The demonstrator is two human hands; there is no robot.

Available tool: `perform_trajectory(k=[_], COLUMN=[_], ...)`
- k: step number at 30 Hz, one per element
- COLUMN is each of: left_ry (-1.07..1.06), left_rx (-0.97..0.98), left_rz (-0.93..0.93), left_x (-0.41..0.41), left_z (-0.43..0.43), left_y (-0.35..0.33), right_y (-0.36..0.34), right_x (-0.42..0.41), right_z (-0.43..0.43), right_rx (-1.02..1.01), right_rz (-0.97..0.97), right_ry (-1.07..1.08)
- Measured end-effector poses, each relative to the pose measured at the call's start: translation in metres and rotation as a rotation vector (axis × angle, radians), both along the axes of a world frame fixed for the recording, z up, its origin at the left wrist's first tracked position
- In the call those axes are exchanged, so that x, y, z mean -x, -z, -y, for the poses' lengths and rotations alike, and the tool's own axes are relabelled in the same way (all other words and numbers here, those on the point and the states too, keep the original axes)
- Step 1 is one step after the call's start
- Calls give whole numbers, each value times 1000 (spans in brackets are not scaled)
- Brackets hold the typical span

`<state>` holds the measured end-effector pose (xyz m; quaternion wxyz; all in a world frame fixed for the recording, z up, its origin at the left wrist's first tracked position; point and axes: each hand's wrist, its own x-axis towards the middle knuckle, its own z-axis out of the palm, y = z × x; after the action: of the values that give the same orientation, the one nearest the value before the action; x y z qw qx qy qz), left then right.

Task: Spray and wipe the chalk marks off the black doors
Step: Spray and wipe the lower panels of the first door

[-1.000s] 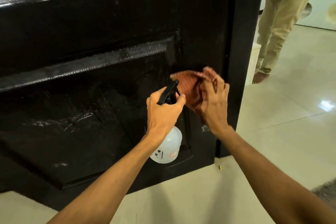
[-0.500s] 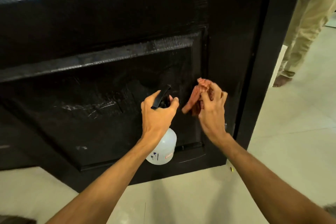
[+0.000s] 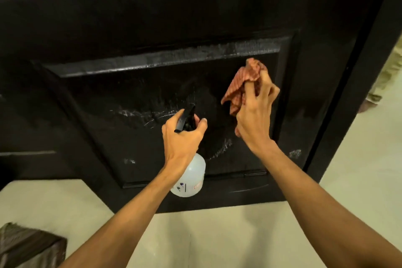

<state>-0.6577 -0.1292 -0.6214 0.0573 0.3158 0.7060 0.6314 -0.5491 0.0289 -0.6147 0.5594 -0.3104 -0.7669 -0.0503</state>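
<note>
A black panelled door (image 3: 130, 17) fills the view. Faint white chalk marks (image 3: 139, 114) streak its lower recessed panel, and a small smudge (image 3: 295, 153) sits near the right stile. My left hand (image 3: 181, 137) grips the black trigger head of a white spray bottle (image 3: 191, 179), nozzle aimed at the panel. My right hand (image 3: 255, 115) holds a bunched red-striped cloth (image 3: 241, 85) just in front of the panel's upper right corner; whether the cloth touches the door I cannot tell.
Pale tiled floor (image 3: 217, 235) lies below the door. A dark mat (image 3: 28, 243) shows at the bottom left. Beside the door's right edge stands another person's leg in beige trousers (image 3: 389, 76).
The view has shifted left across the door. My right hand with the cloth rose from the right stile to the panel's upper right. The left hand keeps hold of the bottle.
</note>
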Motion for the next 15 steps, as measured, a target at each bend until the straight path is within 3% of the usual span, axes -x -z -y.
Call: perform_trajectory(k=[1, 3, 7, 12, 15], left_ry=[-11, -18, -23, -72, -83], left_rx=[3, 24, 27, 39, 26], left_rz=[12, 31, 80, 51, 72], left_x=[5, 16, 38, 68, 88], left_z=[4, 13, 36, 62, 80], left_y=[3, 6, 10, 25, 30], right_y=[-12, 4, 73, -18, -3], right_x=[10, 27, 31, 69, 98], right_z=[4, 15, 35, 56, 75], right_rx=[13, -11, -133, -80, -127], right_rz=[-65, -9, 483, 79, 121], right_ry=[26, 49, -49, -25, -11])
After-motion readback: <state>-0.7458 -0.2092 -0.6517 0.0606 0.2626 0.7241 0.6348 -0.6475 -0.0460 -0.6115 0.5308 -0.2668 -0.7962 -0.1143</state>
